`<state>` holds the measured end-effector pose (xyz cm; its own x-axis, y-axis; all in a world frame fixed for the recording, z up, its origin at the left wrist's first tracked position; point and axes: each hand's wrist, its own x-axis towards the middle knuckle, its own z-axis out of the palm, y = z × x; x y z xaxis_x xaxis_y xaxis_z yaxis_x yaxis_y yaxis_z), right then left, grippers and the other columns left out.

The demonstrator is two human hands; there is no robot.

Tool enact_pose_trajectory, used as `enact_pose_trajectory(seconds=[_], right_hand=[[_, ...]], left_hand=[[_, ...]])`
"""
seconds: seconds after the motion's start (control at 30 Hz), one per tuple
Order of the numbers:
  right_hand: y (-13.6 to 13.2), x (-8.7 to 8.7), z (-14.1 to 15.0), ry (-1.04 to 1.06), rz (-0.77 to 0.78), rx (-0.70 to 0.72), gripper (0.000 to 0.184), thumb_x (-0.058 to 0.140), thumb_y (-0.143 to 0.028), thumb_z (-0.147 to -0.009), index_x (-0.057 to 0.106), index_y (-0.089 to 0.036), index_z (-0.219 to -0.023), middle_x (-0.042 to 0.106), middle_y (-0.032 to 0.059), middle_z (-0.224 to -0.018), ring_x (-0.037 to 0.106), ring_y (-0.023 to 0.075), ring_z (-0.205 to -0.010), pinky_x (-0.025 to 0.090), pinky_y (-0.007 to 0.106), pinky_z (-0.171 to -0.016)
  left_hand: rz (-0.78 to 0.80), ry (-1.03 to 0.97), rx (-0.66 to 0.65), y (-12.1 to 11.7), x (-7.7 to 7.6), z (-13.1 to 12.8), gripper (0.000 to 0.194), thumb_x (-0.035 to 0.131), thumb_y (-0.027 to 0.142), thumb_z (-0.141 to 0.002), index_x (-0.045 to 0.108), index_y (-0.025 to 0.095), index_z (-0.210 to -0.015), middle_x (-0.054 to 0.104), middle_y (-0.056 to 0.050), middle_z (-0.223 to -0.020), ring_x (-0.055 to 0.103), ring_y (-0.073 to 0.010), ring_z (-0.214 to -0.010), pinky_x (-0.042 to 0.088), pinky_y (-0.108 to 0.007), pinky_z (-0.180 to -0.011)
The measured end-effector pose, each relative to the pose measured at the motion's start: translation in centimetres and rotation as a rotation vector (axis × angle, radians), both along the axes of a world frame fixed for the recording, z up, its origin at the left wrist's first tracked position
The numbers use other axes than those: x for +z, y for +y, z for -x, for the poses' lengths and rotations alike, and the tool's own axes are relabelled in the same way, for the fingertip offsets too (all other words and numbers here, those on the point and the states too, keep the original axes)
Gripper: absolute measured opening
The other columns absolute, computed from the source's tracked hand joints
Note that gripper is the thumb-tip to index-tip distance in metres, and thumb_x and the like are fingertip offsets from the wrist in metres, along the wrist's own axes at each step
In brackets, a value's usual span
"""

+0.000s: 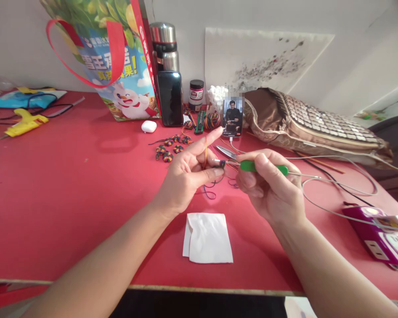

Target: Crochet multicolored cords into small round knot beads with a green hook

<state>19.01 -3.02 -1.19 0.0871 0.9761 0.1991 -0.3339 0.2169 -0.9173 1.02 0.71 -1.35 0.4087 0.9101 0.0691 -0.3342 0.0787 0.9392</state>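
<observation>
My right hand [273, 185] grips a crochet hook [263, 168] by its green handle. The hook's metal tip points left into a small dark piece of crochet [222, 164]. That piece is pinched between the thumb and fingers of my left hand [189, 174]. An orange strand of yarn [206, 152] runs over my raised left index finger. Loose purple and dark yarn [209, 193] hangs below the fingers. Behind my left hand lie several small crocheted rounds [167, 157] in black, orange and green. Scissors [226, 152] lie just beyond my hands, partly hidden.
A folded white tissue [210, 238] lies near the front edge. Behind stand a printed bag [129, 84], a dark phone [170, 99], a lit phone [232, 117] and a jar [196, 95]. A yellow glue gun [24, 123] is at left; a purple power strip [368, 247] and cable at right.
</observation>
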Motion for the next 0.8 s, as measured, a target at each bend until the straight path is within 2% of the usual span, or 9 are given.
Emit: enact_pose_trajectory(seconds=[0.1,0.2,0.33,0.5,0.67,0.8], right_hand=[[-0.1,-0.5,0.7,0.012,-0.01,-0.078,0.024,0.082,-0.045,-0.094,0.083,-0.022,-0.093,0.057,-0.0052,-0.059,0.032,0.0066,-0.043,0.031,0.025,-0.042],[0.0,-0.9,0.9,0.003,-0.001,-0.078,0.022,0.079,-0.044,-0.098,0.082,-0.022,-0.097,0.056,-0.006,-0.062,0.031,0.0061,-0.044,0.034,0.026,-0.045],[0.1,-1.0,0.8,0.0,-0.006,-0.065,0.021,0.077,-0.043,-0.099,0.083,-0.023,-0.1,0.055,-0.0059,-0.063,0.03,0.0064,-0.045,0.032,0.026,-0.045],[0.3,-1.0,0.8,0.034,0.019,-0.059,0.022,0.082,-0.043,-0.093,0.084,-0.021,-0.095,0.055,-0.0052,-0.061,0.03,0.0064,-0.045,0.029,0.025,-0.044],[0.1,-1.0,1.0,0.051,0.014,-0.029,0.02,0.081,-0.041,-0.095,0.084,-0.021,-0.096,0.056,-0.0056,-0.061,0.031,0.006,-0.045,0.031,0.024,-0.044],[-0.1,-0.9,1.3,0.048,0.006,-0.048,0.022,0.081,-0.043,-0.096,0.084,-0.022,-0.098,0.059,-0.0047,-0.063,0.035,0.0065,-0.046,0.034,0.025,-0.045]], left_hand=[[-0.069,0.028,0.087,-0.2,0.2,-0.1,0.066,0.085,0.018,-0.086,0.073,0.037,-0.148,0.068,0.003,-0.081,0.061,-0.0156,-0.077,0.055,-0.033,-0.08],[-0.082,0.068,0.108,-0.2,0.4,-0.1,0.069,0.083,0.018,-0.085,0.07,0.035,-0.151,0.069,0.001,-0.081,0.062,-0.0167,-0.078,0.055,-0.033,-0.08],[-0.097,0.073,0.116,-0.1,0.3,0.0,0.068,0.084,0.021,-0.085,0.07,0.032,-0.151,0.074,-0.002,-0.09,0.063,-0.0177,-0.081,0.055,-0.032,-0.075],[-0.099,0.045,0.125,0.0,0.2,-0.2,0.057,0.084,0.027,-0.089,0.074,0.03,-0.145,0.077,-0.004,-0.103,0.065,-0.0178,-0.088,0.054,-0.032,-0.076],[-0.099,0.084,0.188,0.1,0.3,-0.4,0.057,0.087,0.027,-0.088,0.075,0.029,-0.143,0.077,-0.001,-0.093,0.069,-0.0188,-0.091,0.057,-0.034,-0.086],[-0.009,0.058,0.2,0.1,0.2,-0.6,0.074,0.091,0.023,-0.081,0.069,0.03,-0.152,0.075,0.002,-0.083,0.067,-0.0178,-0.083,0.057,-0.035,-0.086]])
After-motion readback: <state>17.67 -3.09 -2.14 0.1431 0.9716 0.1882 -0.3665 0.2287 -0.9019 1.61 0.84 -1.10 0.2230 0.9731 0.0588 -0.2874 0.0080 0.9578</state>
